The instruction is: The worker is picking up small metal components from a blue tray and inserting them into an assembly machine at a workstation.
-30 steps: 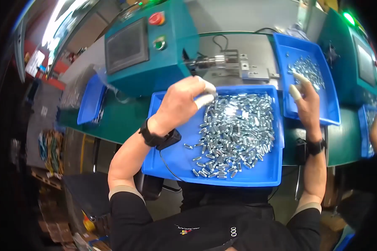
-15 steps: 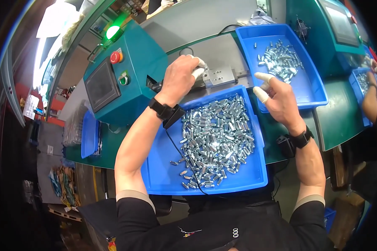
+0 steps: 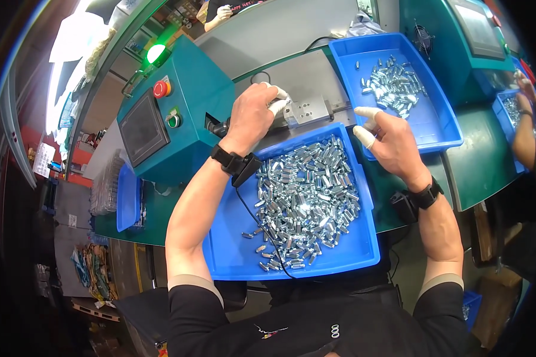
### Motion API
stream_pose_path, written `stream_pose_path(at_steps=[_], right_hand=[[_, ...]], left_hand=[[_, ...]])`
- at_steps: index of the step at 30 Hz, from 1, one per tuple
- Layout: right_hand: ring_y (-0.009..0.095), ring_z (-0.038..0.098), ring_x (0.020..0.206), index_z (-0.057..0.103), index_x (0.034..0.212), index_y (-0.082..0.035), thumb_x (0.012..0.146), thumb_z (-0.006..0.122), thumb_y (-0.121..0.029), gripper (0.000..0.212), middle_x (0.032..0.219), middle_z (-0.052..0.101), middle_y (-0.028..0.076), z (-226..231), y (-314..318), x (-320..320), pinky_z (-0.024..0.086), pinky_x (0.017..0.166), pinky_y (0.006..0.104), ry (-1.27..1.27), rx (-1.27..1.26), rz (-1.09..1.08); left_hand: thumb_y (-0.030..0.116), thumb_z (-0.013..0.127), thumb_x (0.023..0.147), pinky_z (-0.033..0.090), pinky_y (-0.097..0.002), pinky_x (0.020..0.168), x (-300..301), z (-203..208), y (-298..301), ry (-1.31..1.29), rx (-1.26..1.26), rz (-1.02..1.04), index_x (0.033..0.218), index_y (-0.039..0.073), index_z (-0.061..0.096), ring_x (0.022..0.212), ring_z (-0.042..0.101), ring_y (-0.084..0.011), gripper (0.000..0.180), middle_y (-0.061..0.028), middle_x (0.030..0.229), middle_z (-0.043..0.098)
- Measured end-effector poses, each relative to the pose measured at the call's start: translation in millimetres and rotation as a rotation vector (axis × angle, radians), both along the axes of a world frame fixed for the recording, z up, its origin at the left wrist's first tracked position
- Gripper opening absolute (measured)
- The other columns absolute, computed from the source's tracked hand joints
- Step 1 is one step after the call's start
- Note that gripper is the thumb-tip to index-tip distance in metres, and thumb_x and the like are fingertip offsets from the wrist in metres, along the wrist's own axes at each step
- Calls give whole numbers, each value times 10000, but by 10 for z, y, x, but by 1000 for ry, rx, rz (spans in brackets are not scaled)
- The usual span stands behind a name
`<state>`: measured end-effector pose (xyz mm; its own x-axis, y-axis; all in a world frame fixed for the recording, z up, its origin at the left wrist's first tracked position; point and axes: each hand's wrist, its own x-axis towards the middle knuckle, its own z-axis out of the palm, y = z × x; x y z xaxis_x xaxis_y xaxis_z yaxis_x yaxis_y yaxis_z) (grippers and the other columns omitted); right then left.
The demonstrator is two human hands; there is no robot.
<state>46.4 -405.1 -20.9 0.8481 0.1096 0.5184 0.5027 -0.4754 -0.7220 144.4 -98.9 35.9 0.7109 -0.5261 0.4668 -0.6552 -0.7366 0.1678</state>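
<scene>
My left hand (image 3: 253,116) rests at the grey metal fixture (image 3: 307,110) on the bench, its white-capped fingertips curled against the block; whether it pinches a part is hidden. It wears a black wrist strap (image 3: 235,163) with a cable. My right hand (image 3: 393,143) hovers over the far right corner of the near blue tray (image 3: 232,262), fingers apart, white caps on two fingertips, nothing in it. The near tray holds a heap of small shiny metal cylinders (image 3: 307,196). A second blue tray (image 3: 441,128) behind it holds fewer of the same parts (image 3: 393,83).
A teal control box (image 3: 190,113) with a dark screen (image 3: 140,128), a red button (image 3: 161,89) and a lit green lamp (image 3: 156,53) stands to the left. A small blue tray (image 3: 127,199) sits lower left. Another person's arm (image 3: 524,131) works at the right edge.
My right hand has drawn back from over the far tray to the near tray's corner. My left hand stays at the fixture. The view has swung, shifting everything rightward.
</scene>
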Motion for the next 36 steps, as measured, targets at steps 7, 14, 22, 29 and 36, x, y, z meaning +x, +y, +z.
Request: stream_pose_path(at_steps=[7,14,22,29,36], right_hand=[[136,626,638,736,1271,-5,956,805,-118,341,800,720,77,12,4,8,522,615,301,-2,4,5],[133,641,684,717,1326,-13,978,788,-152,381,872,762,72,9,-34,22,537,661,302,10,-8,-20],[259,641,1329,431,1641,-52,1014,741,-196,714,1496,650,176,167,521,235,505,1122,386,482,395,441],[307,500,1516,337,1680,-34,1007,744,-204,804,1653,492,216,170,924,372,422,1233,437,577,428,545],[292,547,1475,375,1666,-35,1025,725,-242,759,1611,548,196,311,1151,380,459,1192,420,607,396,546]], left_hand=[[132,799,906,530,-436,802,16,-13,42,-67,73,-26,1046,99,807,917,649,-290,144,-73,913,674],[82,773,914,552,-441,841,-345,80,87,-128,52,-30,1090,52,787,975,663,-342,179,-116,970,691],[60,779,934,579,-405,900,-1332,-122,731,188,-90,13,1127,32,787,1028,731,-342,195,-155,1093,770],[88,771,976,584,-385,921,-1574,-451,1170,530,-189,173,1168,12,787,1029,750,-287,207,-140,1099,787],[122,757,1004,578,-352,880,-1522,-501,1294,699,-324,242,1216,13,784,974,739,-195,240,-112,1100,793]])
